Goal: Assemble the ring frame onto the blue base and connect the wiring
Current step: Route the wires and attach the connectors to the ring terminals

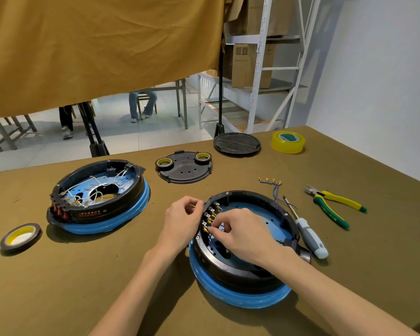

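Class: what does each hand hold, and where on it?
Right hand pinches a brass terminal inside the ring frame. Left hand grips the frame's outer left rim.

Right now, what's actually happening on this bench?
A person is wiring the nearer unit: a black ring frame already sits on its blue base. The right hand pinches a brass terminal inside the rim while the left hand grips the rim outside. Spare blue wires, a screwdriver and pliers lie alongside.

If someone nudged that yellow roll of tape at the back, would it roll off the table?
Probably not: the yellow tape roll lies flat on the cloth-covered table, so it would likely slide. Being hollow, it probably lifts easily.
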`<action>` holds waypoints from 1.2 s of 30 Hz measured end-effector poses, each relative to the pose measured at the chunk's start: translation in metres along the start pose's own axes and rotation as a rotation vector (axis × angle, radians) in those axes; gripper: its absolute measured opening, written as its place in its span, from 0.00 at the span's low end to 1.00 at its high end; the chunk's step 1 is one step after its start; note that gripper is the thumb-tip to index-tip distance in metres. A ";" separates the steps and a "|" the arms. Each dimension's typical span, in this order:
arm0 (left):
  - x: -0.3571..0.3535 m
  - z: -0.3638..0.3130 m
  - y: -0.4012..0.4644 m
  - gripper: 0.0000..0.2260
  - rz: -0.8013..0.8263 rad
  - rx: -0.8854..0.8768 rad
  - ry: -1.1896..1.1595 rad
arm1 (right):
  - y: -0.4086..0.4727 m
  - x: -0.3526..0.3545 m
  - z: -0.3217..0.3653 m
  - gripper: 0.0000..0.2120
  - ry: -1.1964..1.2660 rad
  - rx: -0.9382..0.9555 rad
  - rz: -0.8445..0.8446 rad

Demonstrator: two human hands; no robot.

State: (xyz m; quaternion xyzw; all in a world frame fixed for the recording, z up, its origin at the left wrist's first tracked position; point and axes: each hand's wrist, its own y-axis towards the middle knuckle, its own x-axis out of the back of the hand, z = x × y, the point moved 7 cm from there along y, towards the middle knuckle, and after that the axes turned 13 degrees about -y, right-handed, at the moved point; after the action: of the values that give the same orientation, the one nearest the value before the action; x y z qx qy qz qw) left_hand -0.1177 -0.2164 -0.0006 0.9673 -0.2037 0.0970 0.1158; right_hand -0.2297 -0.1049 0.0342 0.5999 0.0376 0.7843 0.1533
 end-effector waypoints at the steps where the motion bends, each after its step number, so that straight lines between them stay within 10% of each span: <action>1: 0.000 0.000 0.000 0.06 0.001 0.002 -0.002 | 0.000 -0.001 -0.001 0.10 0.005 0.001 -0.003; 36: 0.006 -0.011 -0.007 0.07 -0.032 -0.001 0.040 | 0.003 0.004 -0.011 0.10 -0.140 -0.168 -0.143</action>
State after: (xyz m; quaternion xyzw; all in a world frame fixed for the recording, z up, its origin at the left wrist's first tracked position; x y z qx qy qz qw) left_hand -0.1115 -0.2097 0.0098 0.9683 -0.1859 0.1142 0.1218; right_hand -0.2422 -0.1053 0.0357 0.6342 0.0035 0.7278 0.2610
